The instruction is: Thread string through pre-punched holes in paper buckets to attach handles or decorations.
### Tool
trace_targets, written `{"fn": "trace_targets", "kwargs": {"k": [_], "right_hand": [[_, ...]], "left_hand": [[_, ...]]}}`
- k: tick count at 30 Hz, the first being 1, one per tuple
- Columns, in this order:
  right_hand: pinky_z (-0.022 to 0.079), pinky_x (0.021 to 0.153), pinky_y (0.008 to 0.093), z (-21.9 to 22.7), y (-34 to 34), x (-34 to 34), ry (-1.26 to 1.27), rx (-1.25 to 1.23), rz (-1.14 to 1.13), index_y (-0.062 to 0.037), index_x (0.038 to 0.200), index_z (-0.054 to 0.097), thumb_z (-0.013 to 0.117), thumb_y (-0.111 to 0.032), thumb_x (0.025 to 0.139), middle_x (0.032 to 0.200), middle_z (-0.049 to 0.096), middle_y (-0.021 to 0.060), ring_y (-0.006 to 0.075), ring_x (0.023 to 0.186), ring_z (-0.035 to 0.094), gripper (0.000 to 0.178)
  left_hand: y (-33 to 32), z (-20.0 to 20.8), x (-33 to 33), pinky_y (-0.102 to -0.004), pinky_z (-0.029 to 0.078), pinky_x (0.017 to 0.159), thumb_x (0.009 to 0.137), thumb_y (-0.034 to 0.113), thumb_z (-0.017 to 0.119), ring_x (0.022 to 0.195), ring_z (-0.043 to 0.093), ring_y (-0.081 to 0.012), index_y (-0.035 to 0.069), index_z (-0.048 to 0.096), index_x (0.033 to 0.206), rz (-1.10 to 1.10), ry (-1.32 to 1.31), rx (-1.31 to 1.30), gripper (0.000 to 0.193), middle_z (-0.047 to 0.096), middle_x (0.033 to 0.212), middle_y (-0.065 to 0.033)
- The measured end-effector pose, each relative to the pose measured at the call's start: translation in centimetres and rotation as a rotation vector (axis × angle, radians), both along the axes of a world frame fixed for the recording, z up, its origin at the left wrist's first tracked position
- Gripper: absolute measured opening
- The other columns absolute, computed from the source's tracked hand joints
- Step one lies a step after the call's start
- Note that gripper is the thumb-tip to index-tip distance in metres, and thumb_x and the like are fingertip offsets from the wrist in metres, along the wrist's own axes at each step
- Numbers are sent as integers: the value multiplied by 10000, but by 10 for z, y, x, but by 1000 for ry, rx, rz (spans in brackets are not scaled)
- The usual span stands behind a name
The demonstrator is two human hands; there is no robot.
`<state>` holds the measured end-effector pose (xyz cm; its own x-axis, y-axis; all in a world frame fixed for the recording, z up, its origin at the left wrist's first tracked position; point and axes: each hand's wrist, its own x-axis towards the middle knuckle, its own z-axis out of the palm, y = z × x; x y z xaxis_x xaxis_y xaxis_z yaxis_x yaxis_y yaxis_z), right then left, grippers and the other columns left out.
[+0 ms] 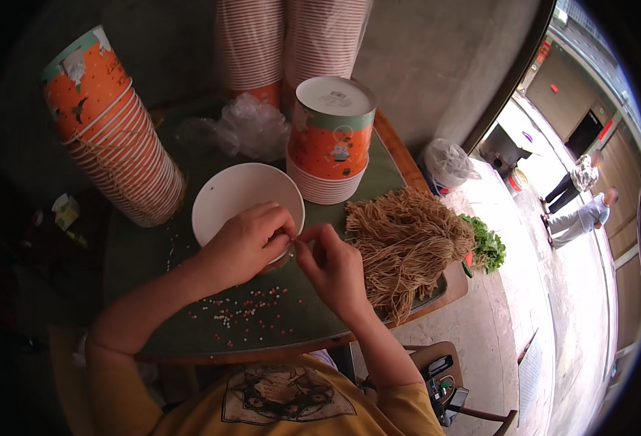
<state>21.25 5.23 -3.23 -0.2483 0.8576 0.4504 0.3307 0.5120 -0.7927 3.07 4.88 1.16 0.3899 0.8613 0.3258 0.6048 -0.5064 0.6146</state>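
My left hand [250, 240] and my right hand [329, 265] meet fingertip to fingertip at the near right rim of a white paper tub [226, 192]. Both are closed in a pinch, and whatever sits between the fingers is too small to name. The tub stands open side up, with a dark speck on its inner wall. Scattered on the green tabletop [178, 330] below my wrists are small white and reddish beads [244, 312]. Just right of my right hand lies a big bundle of tan strings [407, 247], its strands spread toward the table edge.
A tall, tilted stack of orange tubs [113, 131] leans at the left. An upside-down orange tub stack [331, 145] stands behind the white one, beside crumpled clear plastic [251, 127]. Wrapped stacks [324, 36] rise behind. Green leaves [486, 243] are beyond the strings; two people stand outside.
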Motion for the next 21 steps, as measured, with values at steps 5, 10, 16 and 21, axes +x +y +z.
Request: {"fn": "trace_targets", "kwargs": {"k": [5, 10, 16, 21], "right_hand": [[389, 477, 264, -2, -4, 1, -25, -41, 30, -70, 945, 594, 698, -105, 846, 549, 460, 20, 102, 473, 445, 149], [407, 471, 278, -10, -5, -4, -4, 45, -16, -75, 938, 592, 707, -121, 844, 557, 483, 26, 119, 468, 475, 155], [441, 474, 304, -12, -5, -7, -63, 192, -71, -82, 927, 590, 707, -134, 847, 574, 525, 36, 160, 476, 537, 151], [441, 472, 304, -10, -6, -7, -49, 207, -66, -83, 924, 589, 709, -132, 846, 579, 529, 35, 163, 472, 538, 152]], "left_hand": [[-3, -3, 3, -416, 467, 735, 831, 33, 610, 873, 569, -312, 33, 551, 901, 15, 44, 115, 91, 557, 888, -109], [-9, -1, 8, -411, 474, 719, 829, 19, 609, 842, 579, -310, 32, 547, 899, 89, 54, 77, 94, 552, 893, -108], [-13, -2, 11, -326, 487, 674, 855, 8, 599, 779, 599, -212, 17, 558, 915, 117, -124, -72, 73, 548, 914, -82], [-11, -11, 7, -331, 487, 659, 838, -25, 600, 752, 596, -223, 36, 583, 983, 158, -38, 156, 158, 527, 919, -85]]}}
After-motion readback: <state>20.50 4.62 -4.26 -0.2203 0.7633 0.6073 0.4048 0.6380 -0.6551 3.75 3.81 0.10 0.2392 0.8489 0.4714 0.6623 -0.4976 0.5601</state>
